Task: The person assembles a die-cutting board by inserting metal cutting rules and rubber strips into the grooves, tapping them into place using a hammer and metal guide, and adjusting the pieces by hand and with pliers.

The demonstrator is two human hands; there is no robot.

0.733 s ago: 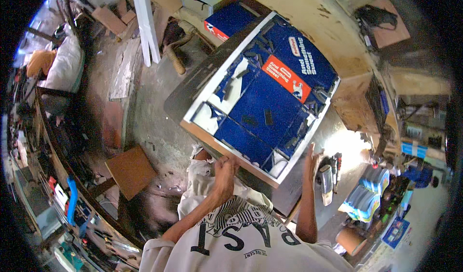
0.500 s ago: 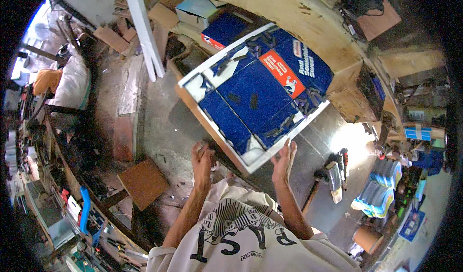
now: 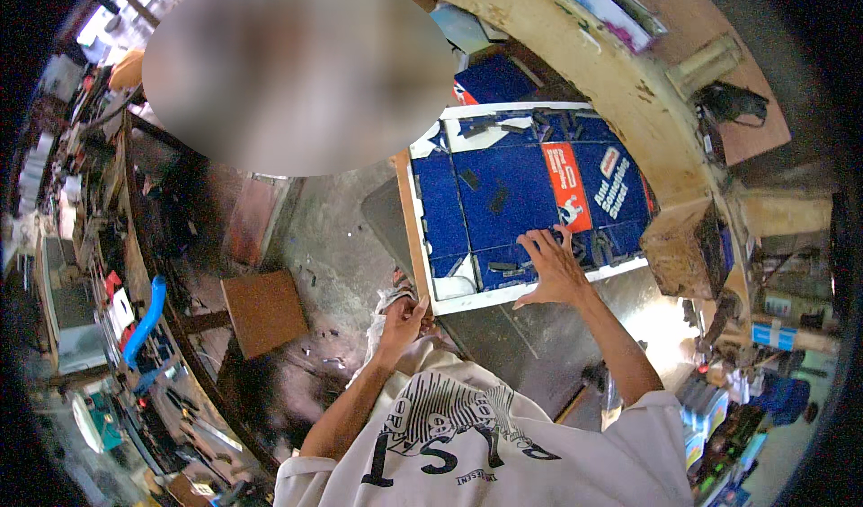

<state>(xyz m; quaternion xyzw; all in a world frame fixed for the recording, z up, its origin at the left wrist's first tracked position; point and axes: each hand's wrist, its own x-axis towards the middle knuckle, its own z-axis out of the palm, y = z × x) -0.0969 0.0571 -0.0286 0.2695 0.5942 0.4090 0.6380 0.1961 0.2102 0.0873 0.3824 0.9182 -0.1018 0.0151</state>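
Observation:
A white-rimmed, wood-sided flat board or table top (image 3: 422, 237) stands in front of me, its surface covered with blue printed card sheets (image 3: 467, 215). A red printed strip (image 3: 564, 183) crosses the blue. Small dark pieces (image 3: 497, 201) lie scattered over it, thickest along the edges. My right hand (image 3: 556, 269) reaches over the near edge with fingers spread, above a few dark pieces; whether the fingertips touch is unclear. At the near left corner, my left hand (image 3: 402, 329) has its fingers curled close to the wooden side. What they hold, if anything, is hidden.
A curved, worn yellowish counter (image 3: 629, 84) runs along the far right, with a brown box (image 3: 688, 251) against it. On the left stand a brown square panel (image 3: 263, 314) and a cluttered bench with a blue curved object (image 3: 146, 323). A blurred patch covers the upper left.
My right hand has moved from beside the near edge to over the board, its fingers spreading. The view has turned, and the board now sits farther right. My left hand stays near its corner.

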